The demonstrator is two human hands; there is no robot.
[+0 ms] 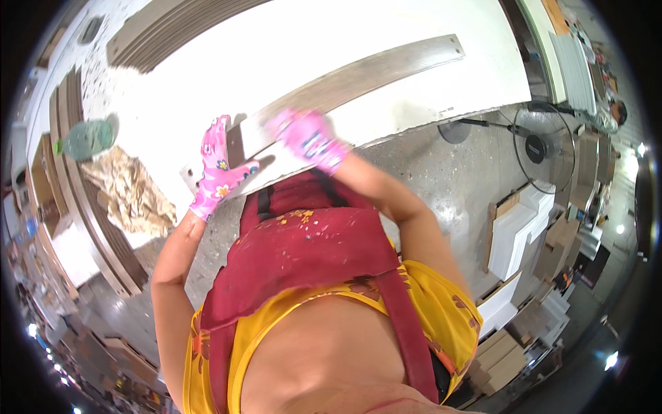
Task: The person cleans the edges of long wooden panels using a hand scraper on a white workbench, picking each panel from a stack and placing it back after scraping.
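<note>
A long grey-brown slat (383, 69) lies slantwise across a white tabletop (476, 83) in front of me, with small holes at its far right end. My left hand (219, 169), in a pink flowered glove, lies over the slat's near left part. Its thumb is spread away from the fingers, and nothing shows in its grasp. Farther along, my right hand (310, 141), in a matching glove, is over the slat's middle. Motion smears its fingers, so whether it holds anything is hidden. A dark patch shows on the slat between the two hands.
A stack of similar slats (172, 34) lies at the far left of the tabletop. More slats (103, 231), a greenish clear bottle (89, 139) and a crumpled tan cloth (131, 193) are at left. A black fan (540, 148) stands beyond the table's right edge.
</note>
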